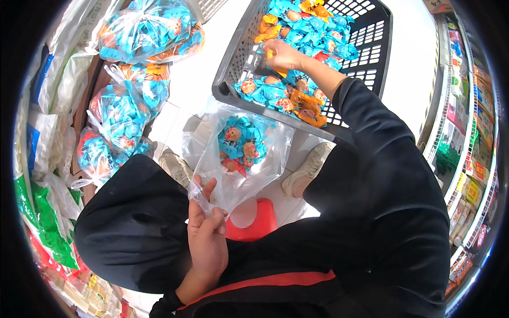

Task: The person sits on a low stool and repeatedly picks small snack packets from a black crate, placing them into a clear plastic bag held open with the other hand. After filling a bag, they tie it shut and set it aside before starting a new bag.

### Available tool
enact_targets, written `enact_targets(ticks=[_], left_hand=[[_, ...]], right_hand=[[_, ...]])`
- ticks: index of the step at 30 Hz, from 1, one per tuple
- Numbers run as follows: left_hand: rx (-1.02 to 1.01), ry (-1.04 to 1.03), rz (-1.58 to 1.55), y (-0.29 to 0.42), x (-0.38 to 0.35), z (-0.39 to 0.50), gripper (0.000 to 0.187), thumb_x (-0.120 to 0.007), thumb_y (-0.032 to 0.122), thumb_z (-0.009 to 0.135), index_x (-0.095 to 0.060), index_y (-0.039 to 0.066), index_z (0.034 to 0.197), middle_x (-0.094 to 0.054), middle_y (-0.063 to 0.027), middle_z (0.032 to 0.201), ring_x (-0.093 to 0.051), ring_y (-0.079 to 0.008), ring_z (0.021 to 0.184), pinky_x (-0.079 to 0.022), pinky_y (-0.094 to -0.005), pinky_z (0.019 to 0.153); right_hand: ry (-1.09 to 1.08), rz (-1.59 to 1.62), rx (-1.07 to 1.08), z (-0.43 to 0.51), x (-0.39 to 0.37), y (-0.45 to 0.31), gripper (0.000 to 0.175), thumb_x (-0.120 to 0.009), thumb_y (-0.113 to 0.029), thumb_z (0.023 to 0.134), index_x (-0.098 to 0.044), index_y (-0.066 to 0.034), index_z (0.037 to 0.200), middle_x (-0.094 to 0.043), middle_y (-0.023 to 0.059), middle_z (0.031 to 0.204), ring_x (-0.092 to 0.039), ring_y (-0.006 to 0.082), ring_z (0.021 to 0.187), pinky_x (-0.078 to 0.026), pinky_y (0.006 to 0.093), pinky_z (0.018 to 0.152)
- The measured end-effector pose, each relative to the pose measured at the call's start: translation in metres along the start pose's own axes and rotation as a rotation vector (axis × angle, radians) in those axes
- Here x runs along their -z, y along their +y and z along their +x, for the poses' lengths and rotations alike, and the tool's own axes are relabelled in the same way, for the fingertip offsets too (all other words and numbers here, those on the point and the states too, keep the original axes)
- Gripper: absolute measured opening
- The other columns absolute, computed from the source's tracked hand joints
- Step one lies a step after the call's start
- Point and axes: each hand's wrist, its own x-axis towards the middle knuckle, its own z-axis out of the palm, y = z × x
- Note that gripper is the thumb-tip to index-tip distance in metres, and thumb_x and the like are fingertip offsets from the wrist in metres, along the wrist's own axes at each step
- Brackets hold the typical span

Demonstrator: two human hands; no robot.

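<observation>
My left hand point(208, 238) grips the near edge of a clear plastic bag point(254, 185), whose mouth hangs open between my knees. Several blue-wrapped packets point(242, 143) and a bit of red wrapping lie inside the bag. Just beyond it is a black slatted plastic crate point(274, 113), holding many blue and orange wrapped packets point(314, 39) with printed round pictures. Inside the crate's left part, my right hand point(284, 55) has its fingers closed on an orange-wrapped packet point(281, 71), partly hidden by the hand.
Knotted clear bags of similar packets point(151, 31) stand in a row at the left, beside plastic sacks point(51, 218). Wire shelves of packaged goods point(465, 135) line the right. A red plastic stool point(270, 216) shows below me, between my shoes point(310, 167). A pale crate point(206, 8) is at the top.
</observation>
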Motion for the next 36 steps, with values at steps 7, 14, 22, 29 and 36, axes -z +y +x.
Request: enact_targets(ticks=[7, 14, 22, 29, 36], left_hand=[[0.011, -0.066, 0.012, 0.001, 0.007, 0.0, 0.068, -0.049, 0.001, 0.088, -0.024, 0.007, 0.151, -0.044, -0.0078, 0.142, -0.045, -0.0032, 0.08, -0.034, -0.0159, 0.064], [0.013, -0.047, -0.009, 0.0, 0.009, 0.001, 0.067, -0.049, 0.0, 0.089, -0.025, 0.008, 0.151, -0.045, -0.007, 0.142, -0.046, -0.0028, 0.083, -0.033, -0.0156, 0.064], [0.01, -0.058, 0.004, 0.001, 0.007, 0.002, 0.067, -0.048, 0.0, 0.09, -0.024, 0.008, 0.151, -0.044, -0.0079, 0.142, -0.046, -0.0028, 0.082, -0.033, -0.0155, 0.063], [0.015, 0.034, 0.019, 0.002, -0.004, 0.002, 0.074, -0.045, -0.004, 0.08, -0.026, 0.008, 0.15, -0.045, -0.0092, 0.138, -0.039, -0.0062, 0.069, -0.036, -0.0172, 0.071], [0.022, 0.012, 0.027, 0.003, -0.007, 0.0, 0.075, -0.047, -0.002, 0.08, -0.025, 0.006, 0.151, -0.045, -0.0093, 0.138, -0.04, -0.0062, 0.07, -0.037, -0.0176, 0.072]], right_hand=[[-0.388, -0.568, -0.158, -0.024, -0.023, -0.02, 0.08, -0.076, -0.057, 0.068, -0.056, -0.0099, 0.13, -0.056, 0.0132, 0.13, -0.057, 0.0322, 0.114, -0.048, 0.0422, 0.093], [-0.484, -0.487, -0.103, -0.023, -0.027, -0.018, 0.072, -0.078, -0.045, 0.071, -0.053, -0.0083, 0.128, -0.063, 0.0146, 0.118, -0.06, 0.0305, 0.111, -0.048, 0.0423, 0.092], [-0.335, -0.142, -0.272, -0.013, 0.005, -0.002, 0.074, -0.08, -0.033, 0.063, -0.051, 0.0008, 0.122, -0.065, 0.0173, 0.11, -0.063, 0.029, 0.1, -0.052, 0.0373, 0.083], [-0.649, 0.268, -0.232, -0.019, 0.031, -0.006, 0.028, -0.075, -0.022, 0.067, -0.066, -0.0049, 0.087, -0.068, 0.0055, 0.08, -0.064, 0.0161, 0.076, -0.05, 0.0306, 0.068], [-0.773, -0.226, -0.142, -0.016, -0.039, -0.034, 0.047, -0.072, -0.028, 0.063, -0.069, 0.0006, 0.099, -0.07, 0.0143, 0.087, -0.065, 0.027, 0.083, -0.051, 0.0381, 0.073]])
